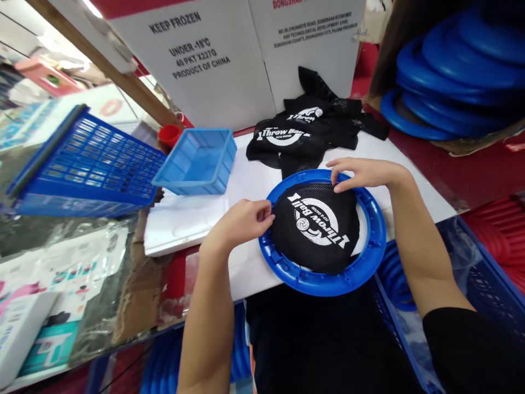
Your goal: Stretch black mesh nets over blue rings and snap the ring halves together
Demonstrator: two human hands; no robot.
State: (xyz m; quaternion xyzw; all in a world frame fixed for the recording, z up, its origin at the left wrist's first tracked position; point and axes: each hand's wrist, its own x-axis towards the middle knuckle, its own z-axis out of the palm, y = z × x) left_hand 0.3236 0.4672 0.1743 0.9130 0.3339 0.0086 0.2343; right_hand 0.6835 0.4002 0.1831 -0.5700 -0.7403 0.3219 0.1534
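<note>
A blue plastic ring (375,235) lies on the white work surface close to my body. Inside it sits a round piece of black mesh fabric (283,241) with a white "Throw Ball" print. My left hand (248,221) has its fingers curled and pinched at the left edge of the mesh, against the rim. At the upper right of the ring, my right hand (361,172) pinches the mesh edge between thumb and fingers. A white gap shows between mesh and ring on the right side.
More black mesh pieces (287,139) are heaped behind the ring. A light blue bin (221,175) and a blue basket (102,164) stand to the left. White cartons (229,93) form the back. Blue discs (455,60) are stacked at right; red rings (496,235) lie below them.
</note>
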